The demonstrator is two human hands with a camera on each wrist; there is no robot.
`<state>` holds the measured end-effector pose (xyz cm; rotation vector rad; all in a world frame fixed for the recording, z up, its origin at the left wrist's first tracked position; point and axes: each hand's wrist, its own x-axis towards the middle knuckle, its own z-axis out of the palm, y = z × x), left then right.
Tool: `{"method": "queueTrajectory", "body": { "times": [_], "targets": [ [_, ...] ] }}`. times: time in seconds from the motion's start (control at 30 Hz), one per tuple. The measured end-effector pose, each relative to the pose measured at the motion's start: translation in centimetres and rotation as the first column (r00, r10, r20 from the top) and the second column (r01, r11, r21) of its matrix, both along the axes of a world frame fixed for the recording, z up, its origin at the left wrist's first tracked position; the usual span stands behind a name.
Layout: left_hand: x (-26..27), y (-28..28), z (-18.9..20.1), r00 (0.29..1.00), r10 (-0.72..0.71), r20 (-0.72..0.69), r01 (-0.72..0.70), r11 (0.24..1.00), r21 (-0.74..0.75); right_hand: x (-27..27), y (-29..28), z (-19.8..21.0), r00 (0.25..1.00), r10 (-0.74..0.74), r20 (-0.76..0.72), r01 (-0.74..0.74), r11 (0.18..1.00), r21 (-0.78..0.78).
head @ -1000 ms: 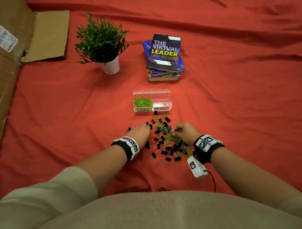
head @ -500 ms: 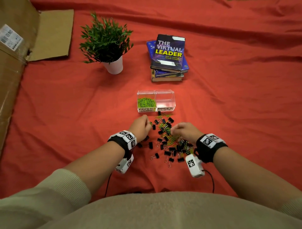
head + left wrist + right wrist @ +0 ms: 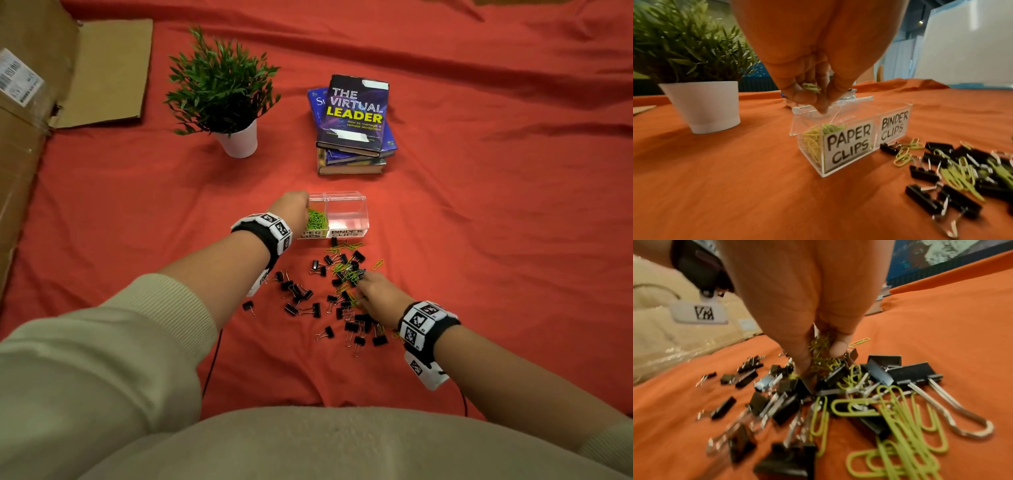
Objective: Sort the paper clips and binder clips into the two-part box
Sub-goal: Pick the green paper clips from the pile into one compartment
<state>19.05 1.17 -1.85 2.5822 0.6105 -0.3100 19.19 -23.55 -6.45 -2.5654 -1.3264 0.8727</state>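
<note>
A clear two-part box (image 3: 346, 219) (image 3: 892, 113) stands on the red cloth, labelled PAPER CLIPS and BINDER CLIPS. Green paper clips (image 3: 317, 219) (image 3: 813, 139) fill its left part; the right part looks bare. My left hand (image 3: 291, 207) (image 3: 813, 97) hovers over the left part, fingers bunched round green paper clips (image 3: 810, 86). In front of the box lies a mixed pile of black binder clips (image 3: 301, 294) (image 3: 910, 373) and green paper clips (image 3: 344, 267) (image 3: 900, 415). My right hand (image 3: 373, 291) (image 3: 822, 356) digs into the pile, pinching green paper clips (image 3: 821, 344).
A potted plant in a white pot (image 3: 239, 142) (image 3: 702, 105) stands back left of the box. A stack of books (image 3: 354, 126) lies behind it. A cardboard box (image 3: 20, 113) flanks the left edge. Bare red cloth (image 3: 496, 240) spreads to the right.
My left hand rose from the pile's left side and travelled forward to the box's paper-clip part with clips in it. The right hand stayed in the pile, shifting slightly forward.
</note>
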Motion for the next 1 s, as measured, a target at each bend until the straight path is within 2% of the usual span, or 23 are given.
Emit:
{"method": "queueTrajectory", "body": {
  "times": [0.07,0.13,0.2,0.27,0.33,0.4,0.5,0.57,0.6,0.73,0.8,0.9,1.0],
  "targets": [
    [-0.4,-0.2,-0.1,0.997,-0.075,0.013,0.074,0.996,0.048,0.4,0.1,0.8,0.988,-0.114,-0.107,0.113,0.994,-0.012],
    [-1.4,-1.0,-0.1,0.988,-0.131,0.080,0.120,0.984,0.132,1.2,0.2,1.7,0.943,-0.226,-0.245,0.223,0.974,-0.040],
    [-2.6,-2.4,-0.5,0.966,-0.192,0.174,0.152,0.963,0.223,2.1,0.3,2.8,0.858,-0.315,-0.405,0.326,0.944,-0.043],
    [-3.8,-3.8,-1.6,0.942,-0.267,0.205,0.216,0.947,0.239,3.1,0.6,3.9,0.746,-0.386,-0.542,0.439,0.898,-0.036],
    [-4.9,-5.1,-3.0,0.937,-0.315,0.154,0.294,0.945,0.144,4.2,1.2,4.6,0.623,-0.416,-0.662,0.529,0.848,-0.036],
    [-5.8,-5.8,-4.2,0.927,-0.369,0.072,0.363,0.928,0.089,5.2,2.0,5.3,0.532,-0.402,-0.745,0.567,0.823,-0.040],
    [-7.1,-5.7,-5.0,0.931,-0.364,-0.001,0.363,0.929,0.068,6.2,4.2,6.6,0.475,-0.377,-0.796,0.593,0.804,-0.027],
    [-8.1,-5.1,-5.3,0.937,-0.347,-0.026,0.348,0.935,0.065,6.6,6.6,7.2,0.491,-0.386,-0.781,0.631,0.775,0.014],
    [-8.7,-4.7,-5.4,0.937,-0.347,-0.044,0.350,0.934,0.075,6.6,8.0,7.3,0.528,-0.397,-0.750,0.644,0.763,0.049],
    [-10.5,-3.7,-5.6,0.942,-0.329,-0.068,0.335,0.936,0.106,6.6,13.5,6.5,0.790,-0.388,-0.475,0.536,0.813,0.228],
    [-11.2,-3.4,-5.5,0.942,-0.325,-0.081,0.332,0.938,0.100,6.3,15.5,5.5,0.867,-0.363,-0.341,0.452,0.860,0.235],
    [-12.0,-3.3,-5.2,0.935,-0.337,-0.110,0.349,0.930,0.120,5.8,16.5,4.6,0.950,-0.259,-0.174,0.290,0.939,0.183],
    [-11.9,-3.5,-4.7,0.941,-0.322,-0.107,0.335,0.932,0.136,5.8,14.8,5.1,0.950,-0.249,-0.190,0.291,0.926,0.239]
  ]
}}
